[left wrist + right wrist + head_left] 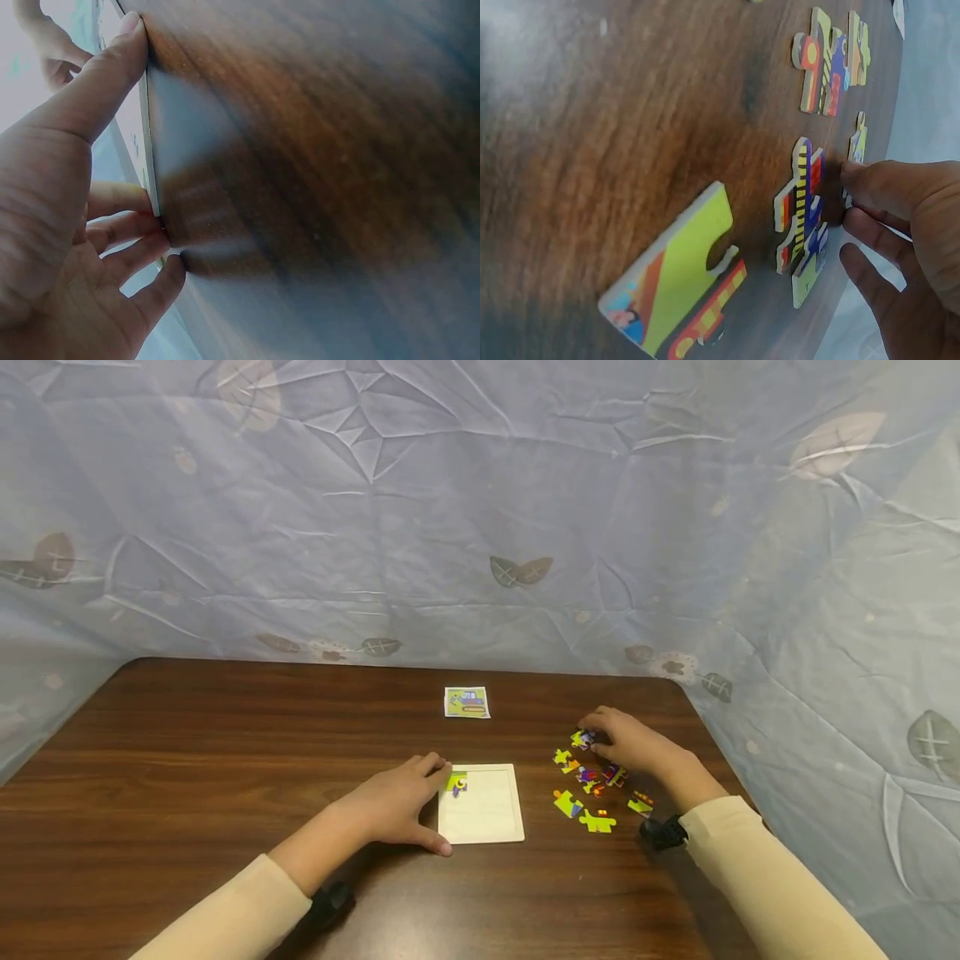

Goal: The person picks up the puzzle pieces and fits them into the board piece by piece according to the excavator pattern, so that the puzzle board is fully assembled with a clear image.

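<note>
Jigsaw tray (pixel 483 818) first, just to the right of the left hand (pixel 393 797), whose thumb and fingers bracket the near and far edges and hold it. Looks light, stiff, likely to skid: edges are the place to grip! Across to the right hand (pixel 633 743), thumb and fingertips pinching a small puzzle piece (pixel 582 740) by its sides. Thin, rigid, next to weightless, I'd judge; mind the narrow knobs. Loose puzzle pieces (pixel 598 822) lie nearer than those fingers.
</note>
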The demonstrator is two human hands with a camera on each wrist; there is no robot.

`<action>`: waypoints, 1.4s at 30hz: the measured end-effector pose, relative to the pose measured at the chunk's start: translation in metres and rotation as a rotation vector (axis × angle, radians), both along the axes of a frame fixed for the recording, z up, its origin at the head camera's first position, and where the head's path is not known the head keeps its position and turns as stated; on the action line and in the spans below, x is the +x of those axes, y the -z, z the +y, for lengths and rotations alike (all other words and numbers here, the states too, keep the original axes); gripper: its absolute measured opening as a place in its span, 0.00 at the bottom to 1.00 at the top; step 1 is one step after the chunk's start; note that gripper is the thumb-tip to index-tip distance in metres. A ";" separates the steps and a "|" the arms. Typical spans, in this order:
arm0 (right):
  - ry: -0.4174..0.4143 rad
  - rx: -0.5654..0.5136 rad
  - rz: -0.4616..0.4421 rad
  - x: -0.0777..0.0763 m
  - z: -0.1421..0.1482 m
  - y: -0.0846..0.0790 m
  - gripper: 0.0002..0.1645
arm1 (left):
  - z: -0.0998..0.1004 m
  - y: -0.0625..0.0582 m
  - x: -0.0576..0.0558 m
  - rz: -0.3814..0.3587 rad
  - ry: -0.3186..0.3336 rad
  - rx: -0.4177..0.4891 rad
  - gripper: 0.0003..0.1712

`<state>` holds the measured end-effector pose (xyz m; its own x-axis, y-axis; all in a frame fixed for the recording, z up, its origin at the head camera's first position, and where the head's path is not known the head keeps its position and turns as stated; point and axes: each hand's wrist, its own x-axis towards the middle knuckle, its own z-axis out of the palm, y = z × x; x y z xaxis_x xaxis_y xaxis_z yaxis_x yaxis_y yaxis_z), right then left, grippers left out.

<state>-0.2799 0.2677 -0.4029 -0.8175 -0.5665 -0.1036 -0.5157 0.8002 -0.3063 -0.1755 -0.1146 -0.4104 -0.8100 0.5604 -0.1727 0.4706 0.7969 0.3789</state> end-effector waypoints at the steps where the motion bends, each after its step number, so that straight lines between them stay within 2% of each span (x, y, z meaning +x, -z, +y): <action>1: 0.009 -0.002 -0.005 0.000 0.000 -0.001 0.22 | 0.000 0.000 0.000 0.001 0.001 0.001 0.66; 14: 0.036 -0.025 0.041 -0.003 0.010 0.005 0.10 | 0.004 0.003 -0.003 0.025 0.023 -0.012 0.66; 24: 0.079 0.001 0.047 0.003 0.010 0.007 0.11 | 0.006 0.002 -0.004 0.023 0.029 -0.013 0.66; 29: 0.075 -0.003 0.058 0.006 0.006 0.004 0.12 | 0.006 0.002 -0.003 0.020 0.028 -0.018 0.66; 36: -0.006 -0.027 0.086 0.013 -0.021 -0.003 0.12 | 0.005 0.000 -0.003 0.006 0.016 -0.005 0.66; 42: -0.104 -0.030 0.068 0.031 -0.060 -0.010 0.12 | 0.002 0.000 -0.002 0.007 0.011 -0.006 0.66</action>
<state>-0.2491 0.2079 -0.3933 -0.7587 -0.6507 -0.0317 -0.6158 0.7322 -0.2910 -0.1775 -0.1128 -0.4102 -0.8051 0.5680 -0.1708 0.4816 0.7941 0.3708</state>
